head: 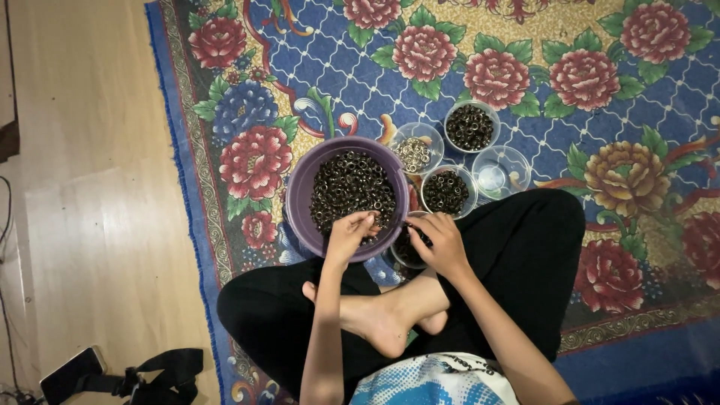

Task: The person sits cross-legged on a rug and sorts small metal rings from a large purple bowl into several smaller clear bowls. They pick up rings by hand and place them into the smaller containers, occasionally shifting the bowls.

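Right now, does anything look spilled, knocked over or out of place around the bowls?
Nothing stands out. The purple bowl and small clear cups sit upright on the floral rug, with no rings visibly spilled. The left hand and right hand work at them.

Your large purple plastic bowl (304, 187) of small dark metal rings (351, 187) sits on the floral rug (630, 150); four small clear plastic cups (501, 171) cluster just right of it.

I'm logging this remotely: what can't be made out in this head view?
- Small cup under the right hand: the hand hides its contents.
- Left hand over the purple bowl: curled fingers hide any ring they pinch.
- Rings: too small to tell apart.
- Clear cup: glare; contents unclear.
- Black strap: cut off by the bottom edge.
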